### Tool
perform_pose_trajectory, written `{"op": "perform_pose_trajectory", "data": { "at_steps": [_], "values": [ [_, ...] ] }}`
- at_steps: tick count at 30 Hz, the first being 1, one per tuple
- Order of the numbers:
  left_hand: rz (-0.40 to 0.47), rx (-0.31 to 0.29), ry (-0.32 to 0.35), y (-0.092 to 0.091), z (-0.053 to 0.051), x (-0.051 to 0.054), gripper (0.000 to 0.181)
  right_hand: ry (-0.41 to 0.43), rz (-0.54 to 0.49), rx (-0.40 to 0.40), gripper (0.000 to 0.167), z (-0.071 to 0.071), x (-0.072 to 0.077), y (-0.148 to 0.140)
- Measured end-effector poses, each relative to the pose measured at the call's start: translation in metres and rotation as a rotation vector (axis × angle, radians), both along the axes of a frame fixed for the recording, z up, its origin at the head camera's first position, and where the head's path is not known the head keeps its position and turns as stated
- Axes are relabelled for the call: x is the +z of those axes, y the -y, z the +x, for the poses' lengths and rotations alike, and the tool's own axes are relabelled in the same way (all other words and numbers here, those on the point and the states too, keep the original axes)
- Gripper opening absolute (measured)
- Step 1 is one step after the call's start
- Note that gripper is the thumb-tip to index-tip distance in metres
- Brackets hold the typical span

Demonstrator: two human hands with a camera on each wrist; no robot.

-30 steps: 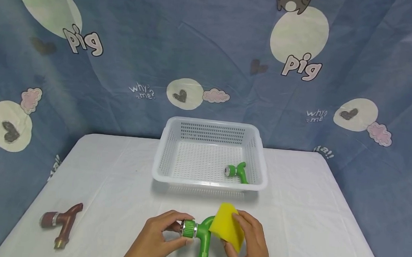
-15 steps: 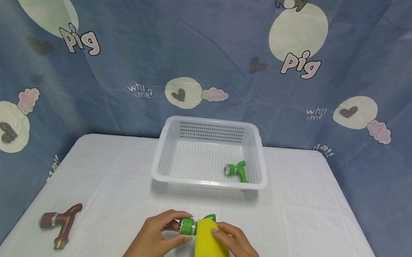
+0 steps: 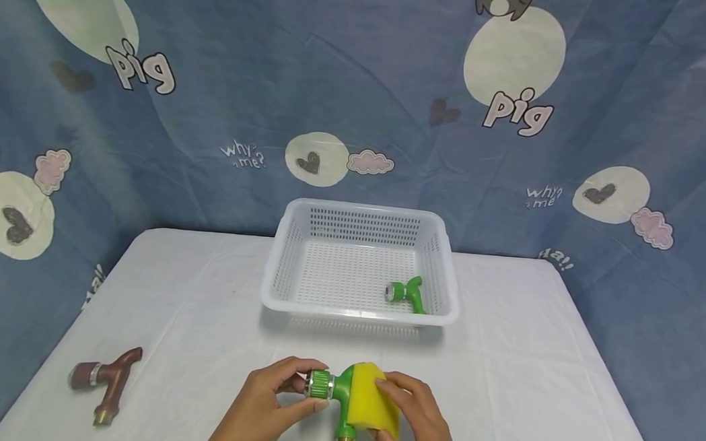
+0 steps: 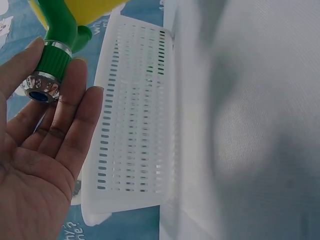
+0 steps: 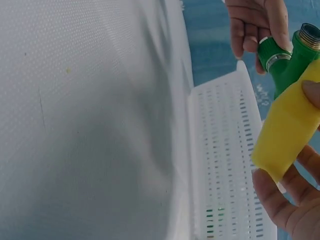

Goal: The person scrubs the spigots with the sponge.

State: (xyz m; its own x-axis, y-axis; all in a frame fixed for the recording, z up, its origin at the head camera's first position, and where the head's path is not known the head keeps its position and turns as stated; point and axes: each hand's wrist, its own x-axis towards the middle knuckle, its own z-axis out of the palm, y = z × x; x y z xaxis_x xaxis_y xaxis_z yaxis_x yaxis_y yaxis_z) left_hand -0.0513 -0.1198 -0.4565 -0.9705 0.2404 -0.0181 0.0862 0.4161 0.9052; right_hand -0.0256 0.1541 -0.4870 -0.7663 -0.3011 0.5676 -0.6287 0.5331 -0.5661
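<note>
My left hand (image 3: 271,404) pinches the ribbed knob of a green faucet (image 3: 342,398) between thumb and fingertips, with the brass threaded end pointing toward me. In my right hand (image 3: 422,420) a yellow sponge (image 3: 372,398) is gripped and lies against the right side of the faucet's body, hiding part of it. The left wrist view shows the knob's chrome end cap (image 4: 42,87) beyond the left thumb. In the right wrist view the sponge (image 5: 287,120) bends around the green body, close to the brass thread (image 5: 310,36).
A white slotted basket (image 3: 281,304) stands at the back middle, holding another green faucet (image 3: 407,293) in its right front corner. A brown faucet (image 3: 111,382) lies on the white-covered table (image 3: 202,306) at the left. A blue patterned cloth (image 3: 361,79) hangs behind.
The sponge has moved from the faucet's right, across its body toward me and left, then back up and right. The left hand keeps its hold on the knob, nearly in place.
</note>
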Motion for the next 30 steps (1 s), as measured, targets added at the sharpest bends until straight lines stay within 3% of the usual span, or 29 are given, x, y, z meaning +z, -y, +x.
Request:
{"op": "perform_pose_trajectory", "data": {
  "at_steps": [5, 9, 13, 17, 21, 25, 30],
  "values": [
    [0.024, 0.008, -0.027, -0.001, 0.001, -0.002, 0.043, -0.026, -0.018, -0.097, 0.071, -0.001, 0.000, -0.004],
    [0.042, -0.002, -0.060, -0.001, 0.000, -0.004, 0.042, 0.007, -0.005, -0.157, 0.070, 0.003, 0.006, -0.003],
    [0.054, -0.030, -0.066, -0.003, 0.000, -0.005, 0.042, 0.025, 0.061, -0.104, 0.068, 0.009, 0.015, 0.004],
    [0.051, -0.069, -0.073, -0.005, 0.001, -0.006, 0.041, -0.055, 0.141, 0.004, 0.052, 0.011, 0.022, 0.011],
    [0.055, -0.097, -0.108, -0.004, 0.001, -0.008, 0.044, -0.102, 0.199, 0.021, 0.042, 0.010, 0.022, 0.015],
    [0.060, -0.122, -0.136, -0.004, 0.001, -0.010, 0.042, -0.081, 0.230, -0.063, 0.043, 0.006, 0.019, 0.011],
    [0.076, -0.135, -0.157, -0.004, 0.000, -0.011, 0.041, -0.075, 0.192, -0.183, 0.059, -0.002, 0.017, -0.001]
  ]
}}
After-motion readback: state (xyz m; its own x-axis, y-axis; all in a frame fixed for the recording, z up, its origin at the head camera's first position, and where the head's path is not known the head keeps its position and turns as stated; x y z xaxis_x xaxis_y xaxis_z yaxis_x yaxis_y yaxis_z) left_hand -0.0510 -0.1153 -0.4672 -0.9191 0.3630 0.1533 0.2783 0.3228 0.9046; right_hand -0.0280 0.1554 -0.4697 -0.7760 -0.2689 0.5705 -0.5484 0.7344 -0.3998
